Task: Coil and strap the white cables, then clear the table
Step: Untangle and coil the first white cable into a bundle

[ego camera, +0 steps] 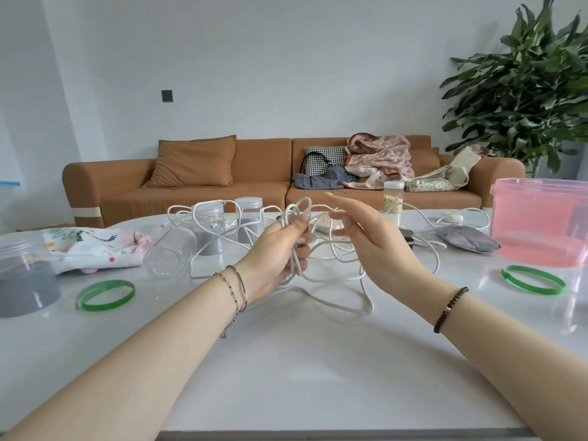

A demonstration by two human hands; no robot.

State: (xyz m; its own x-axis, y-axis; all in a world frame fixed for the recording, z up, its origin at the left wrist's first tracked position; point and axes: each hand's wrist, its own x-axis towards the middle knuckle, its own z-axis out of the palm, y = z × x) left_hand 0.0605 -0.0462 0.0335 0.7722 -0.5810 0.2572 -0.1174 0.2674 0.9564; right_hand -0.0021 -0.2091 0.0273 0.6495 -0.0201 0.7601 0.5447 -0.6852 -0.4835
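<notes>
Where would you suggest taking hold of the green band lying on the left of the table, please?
Pinch the near wall of the green band from above, probably with one fingertip inside the loop and the thumb outside. It lies flat on the table as an open ring with a thin upright wall, and its inside is free.

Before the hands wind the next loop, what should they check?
1. Left hand grips the white cable loops: ok.
2. Right hand open, free to wind: ok.
3. Loose cable clear of things: not ok, it snakes round the grey-filled jars.
4. Strap nearby: cannot tell; a green band lies on the table, maybe for that.
5. Cable's far end free: cannot tell.
</notes>
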